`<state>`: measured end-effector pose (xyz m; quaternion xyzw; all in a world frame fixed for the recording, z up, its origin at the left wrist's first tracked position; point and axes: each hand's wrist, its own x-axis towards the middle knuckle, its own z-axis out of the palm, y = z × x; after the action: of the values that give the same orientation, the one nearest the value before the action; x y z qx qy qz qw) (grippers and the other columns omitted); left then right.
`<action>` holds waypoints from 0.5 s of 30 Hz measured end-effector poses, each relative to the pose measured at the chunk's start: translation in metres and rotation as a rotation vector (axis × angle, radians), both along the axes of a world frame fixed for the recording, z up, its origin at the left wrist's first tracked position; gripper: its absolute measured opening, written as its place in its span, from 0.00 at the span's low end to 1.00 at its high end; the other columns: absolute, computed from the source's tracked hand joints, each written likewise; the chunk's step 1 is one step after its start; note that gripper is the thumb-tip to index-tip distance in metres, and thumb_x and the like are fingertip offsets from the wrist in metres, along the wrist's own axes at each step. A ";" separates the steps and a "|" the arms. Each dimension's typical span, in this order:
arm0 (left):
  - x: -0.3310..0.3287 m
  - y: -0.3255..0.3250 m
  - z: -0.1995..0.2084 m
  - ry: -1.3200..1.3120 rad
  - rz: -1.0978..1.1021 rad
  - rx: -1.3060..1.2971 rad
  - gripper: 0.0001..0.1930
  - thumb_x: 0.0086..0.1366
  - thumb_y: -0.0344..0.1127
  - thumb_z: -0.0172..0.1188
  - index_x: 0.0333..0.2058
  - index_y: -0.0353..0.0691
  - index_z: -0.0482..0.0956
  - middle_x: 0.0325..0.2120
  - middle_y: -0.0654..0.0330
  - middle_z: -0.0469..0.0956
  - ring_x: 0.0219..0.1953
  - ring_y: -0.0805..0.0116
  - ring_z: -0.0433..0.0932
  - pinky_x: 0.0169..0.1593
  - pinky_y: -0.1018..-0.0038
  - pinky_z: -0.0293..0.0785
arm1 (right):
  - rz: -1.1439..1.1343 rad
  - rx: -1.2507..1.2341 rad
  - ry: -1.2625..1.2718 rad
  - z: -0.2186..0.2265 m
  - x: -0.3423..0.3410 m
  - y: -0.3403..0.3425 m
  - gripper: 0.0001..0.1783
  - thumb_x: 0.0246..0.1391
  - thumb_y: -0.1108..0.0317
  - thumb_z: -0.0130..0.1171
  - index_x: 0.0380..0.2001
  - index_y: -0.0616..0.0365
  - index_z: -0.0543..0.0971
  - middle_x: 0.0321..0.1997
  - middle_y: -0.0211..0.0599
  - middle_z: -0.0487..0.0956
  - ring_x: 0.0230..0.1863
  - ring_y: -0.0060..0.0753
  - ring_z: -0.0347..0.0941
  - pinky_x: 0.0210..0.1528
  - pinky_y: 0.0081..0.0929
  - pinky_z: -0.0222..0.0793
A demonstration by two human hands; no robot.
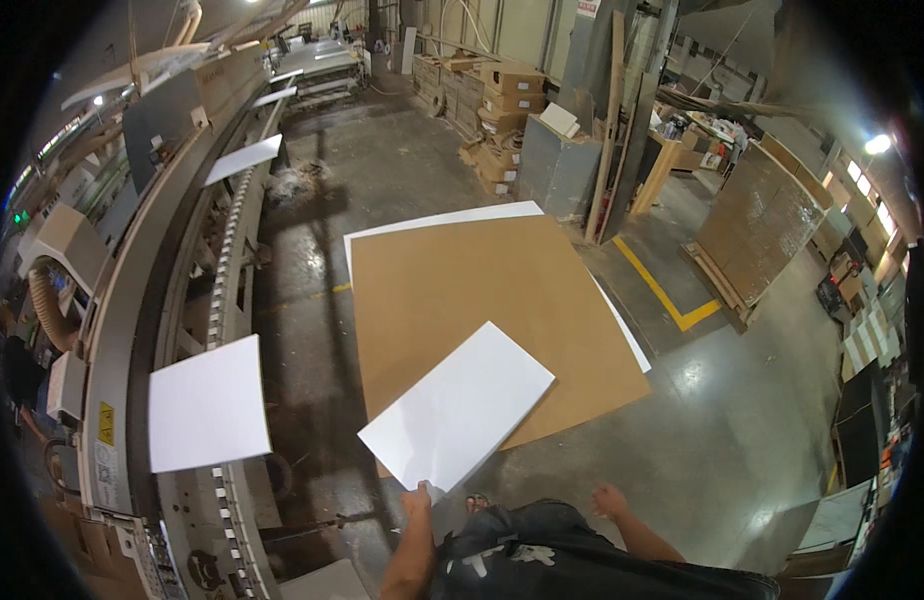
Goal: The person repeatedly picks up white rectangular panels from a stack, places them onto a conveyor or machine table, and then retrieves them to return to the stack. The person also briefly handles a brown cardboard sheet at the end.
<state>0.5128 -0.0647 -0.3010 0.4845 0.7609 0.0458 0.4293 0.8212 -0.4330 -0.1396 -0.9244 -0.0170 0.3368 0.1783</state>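
My left hand (pixel 416 497) is closed on the near corner of a white rectangular panel (pixel 462 405). That panel lies slanted across a large brown sheet (pixel 472 275), reaching over its near edge. Beneath the brown sheet, a white sheet (pixel 452 217) shows along the far edge and the right side. My right hand (pixel 610 502) is held out to the right of my body, away from the panel, with nothing in it and its fingers loosely apart.
To the left runs a long machine (pixel 132 300) with a roller track (pixel 222 270). A white panel (pixel 210 405) rests on it, and another panel (pixel 244 160) lies farther along. Stacked cardboard boxes (pixel 510 100), a grey cabinet (pixel 559 165) and a leaning board stack (pixel 762 220) stand beyond.
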 end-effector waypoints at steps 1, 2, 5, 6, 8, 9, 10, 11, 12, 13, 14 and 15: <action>0.012 -0.002 0.013 0.090 0.023 -0.014 0.32 0.60 0.47 0.68 0.52 0.25 0.70 0.47 0.36 0.77 0.52 0.42 0.77 0.58 0.54 0.71 | -0.064 -0.036 0.031 0.010 0.000 -0.016 0.14 0.61 0.58 0.55 0.39 0.54 0.84 0.37 0.45 0.84 0.35 0.37 0.82 0.37 0.33 0.78; 0.020 -0.004 0.035 0.184 0.045 -0.021 0.32 0.60 0.47 0.68 0.52 0.25 0.70 0.48 0.36 0.76 0.52 0.42 0.77 0.58 0.53 0.71 | -0.128 -0.066 0.066 0.023 -0.003 -0.031 0.13 0.61 0.59 0.55 0.39 0.54 0.84 0.38 0.44 0.84 0.35 0.38 0.81 0.37 0.34 0.78; 0.022 -0.030 0.072 0.096 -0.009 0.171 0.32 0.59 0.46 0.70 0.53 0.27 0.70 0.49 0.38 0.76 0.52 0.42 0.77 0.56 0.52 0.72 | -0.115 -0.135 0.084 -0.028 0.013 -0.136 0.15 0.61 0.58 0.54 0.40 0.56 0.84 0.40 0.44 0.84 0.35 0.42 0.81 0.38 0.38 0.78; 0.019 -0.034 0.066 0.027 -0.013 0.104 0.29 0.58 0.46 0.71 0.51 0.33 0.73 0.47 0.44 0.79 0.50 0.44 0.78 0.53 0.52 0.74 | -0.058 -0.164 0.056 -0.052 0.034 -0.179 0.16 0.61 0.58 0.54 0.41 0.56 0.84 0.41 0.44 0.84 0.35 0.44 0.81 0.39 0.39 0.78; -0.004 -0.018 0.063 0.127 -0.028 0.161 0.27 0.57 0.49 0.71 0.48 0.38 0.75 0.44 0.47 0.81 0.47 0.45 0.80 0.48 0.52 0.76 | 0.586 -0.295 0.136 -0.060 0.017 -0.136 0.21 0.62 0.55 0.53 0.44 0.61 0.82 0.42 0.46 0.84 0.42 0.47 0.81 0.43 0.42 0.76; -0.010 -0.017 0.063 0.171 -0.044 0.177 0.27 0.56 0.51 0.71 0.47 0.40 0.76 0.43 0.49 0.82 0.45 0.45 0.81 0.46 0.51 0.77 | 0.901 -0.361 0.164 -0.057 0.006 -0.117 0.23 0.62 0.53 0.53 0.45 0.64 0.81 0.43 0.46 0.84 0.45 0.48 0.81 0.45 0.44 0.75; -0.010 -0.014 0.069 0.187 -0.027 0.191 0.24 0.56 0.51 0.71 0.44 0.41 0.78 0.41 0.50 0.82 0.45 0.46 0.81 0.45 0.52 0.77 | 0.783 -0.422 0.251 -0.048 -0.009 -0.089 0.24 0.62 0.54 0.53 0.46 0.66 0.80 0.47 0.53 0.81 0.51 0.55 0.78 0.50 0.48 0.73; -0.007 -0.016 0.069 0.178 -0.012 0.181 0.23 0.56 0.51 0.71 0.43 0.41 0.78 0.40 0.51 0.83 0.44 0.47 0.82 0.45 0.52 0.77 | 0.659 -0.325 0.188 -0.054 -0.011 -0.094 0.24 0.62 0.54 0.53 0.46 0.65 0.80 0.48 0.53 0.81 0.51 0.57 0.77 0.51 0.49 0.72; -0.005 -0.018 0.067 0.169 0.001 0.170 0.22 0.57 0.50 0.70 0.42 0.41 0.79 0.39 0.51 0.83 0.43 0.47 0.82 0.44 0.52 0.78 | 0.533 -0.230 0.124 -0.062 -0.016 -0.096 0.24 0.63 0.53 0.52 0.47 0.64 0.80 0.49 0.54 0.80 0.52 0.59 0.76 0.52 0.50 0.71; -0.003 -0.019 0.066 0.160 0.015 0.163 0.21 0.57 0.50 0.70 0.41 0.40 0.79 0.38 0.51 0.83 0.42 0.47 0.82 0.44 0.52 0.78 | 0.409 -0.131 0.058 -0.074 -0.017 -0.099 0.24 0.63 0.53 0.52 0.47 0.64 0.80 0.49 0.55 0.80 0.53 0.60 0.76 0.52 0.51 0.70; -0.005 -0.018 0.067 0.169 0.012 0.176 0.19 0.58 0.49 0.70 0.41 0.41 0.80 0.38 0.52 0.84 0.41 0.48 0.83 0.43 0.54 0.78 | 0.460 -0.076 0.037 -0.075 -0.017 -0.094 0.24 0.63 0.52 0.51 0.47 0.63 0.80 0.50 0.55 0.80 0.52 0.61 0.75 0.52 0.51 0.70; -0.006 -0.017 0.068 0.178 0.008 0.187 0.17 0.58 0.47 0.70 0.40 0.42 0.82 0.38 0.54 0.84 0.40 0.50 0.83 0.43 0.55 0.78 | 0.508 -0.021 0.016 -0.076 -0.010 -0.087 0.24 0.64 0.52 0.51 0.47 0.63 0.81 0.51 0.55 0.79 0.52 0.61 0.75 0.52 0.51 0.70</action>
<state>0.5069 -0.0820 -0.2334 0.5217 0.7903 0.0748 0.3127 0.8108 -0.5195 -0.2160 -0.8896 -0.2437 0.3781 0.0786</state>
